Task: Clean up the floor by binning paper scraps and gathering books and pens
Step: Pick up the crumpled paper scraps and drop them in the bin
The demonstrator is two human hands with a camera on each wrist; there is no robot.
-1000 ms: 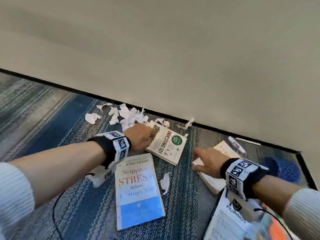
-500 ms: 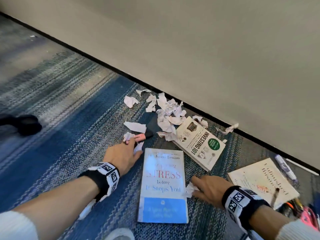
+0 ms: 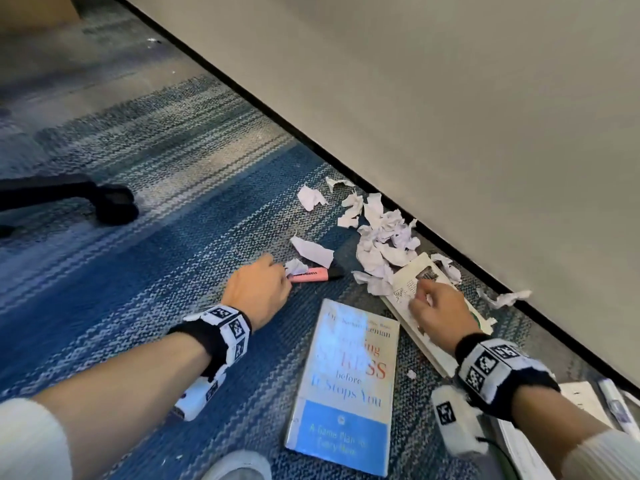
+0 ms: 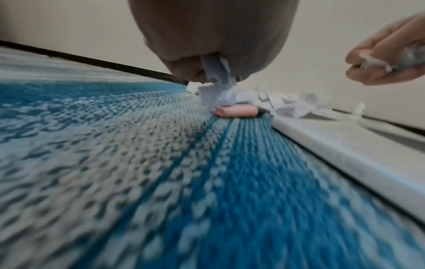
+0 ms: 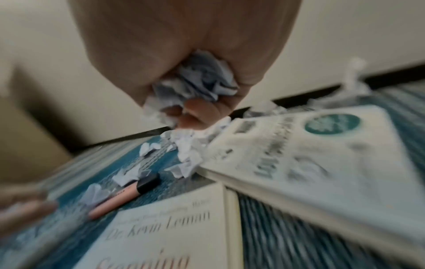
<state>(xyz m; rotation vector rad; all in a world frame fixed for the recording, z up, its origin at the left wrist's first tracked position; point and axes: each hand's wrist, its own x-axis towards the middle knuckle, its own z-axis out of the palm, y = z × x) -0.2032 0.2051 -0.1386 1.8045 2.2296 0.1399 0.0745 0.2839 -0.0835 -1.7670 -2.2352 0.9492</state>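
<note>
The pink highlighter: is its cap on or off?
On. The pink highlighter lies flat on the carpet, its black cap fitted over one end.

Blue-grey striped carpet [image 3: 166, 174], beige wall [image 3: 450, 98], black baseboard [image 3: 242, 95]

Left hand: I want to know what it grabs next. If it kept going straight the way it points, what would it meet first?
Probably the pink highlighter, lying just ahead of the left hand, which already pinches a paper scrap. More scraps lie beyond it. Depth is unclear.
</note>
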